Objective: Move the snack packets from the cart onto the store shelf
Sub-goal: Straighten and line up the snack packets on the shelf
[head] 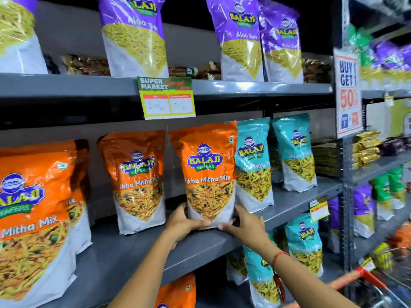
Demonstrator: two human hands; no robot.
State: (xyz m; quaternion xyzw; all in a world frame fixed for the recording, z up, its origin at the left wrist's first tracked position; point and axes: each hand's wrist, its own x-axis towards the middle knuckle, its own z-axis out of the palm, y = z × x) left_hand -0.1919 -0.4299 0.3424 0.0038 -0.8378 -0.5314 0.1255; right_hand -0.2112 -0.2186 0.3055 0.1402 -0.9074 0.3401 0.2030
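An orange Tikha Mitha Mix packet (208, 172) stands upright on the middle grey shelf (138, 252), near its front edge. My left hand (185, 223) grips its lower left corner and my right hand (243, 225) holds its lower right corner. Two more orange packets stand to its left, one (138, 181) close by and one (33, 218) at the far left. The cart (378, 283), with a red handle, shows blurred at the bottom right.
Teal packets (254, 165) stand directly right of the held one. Purple Aloo Sev packets (135, 36) line the upper shelf above a yellow price tag (166, 98). A Buy 1 Get 1 sign (348, 92) hangs on the right upright. Further packets fill the lower shelf.
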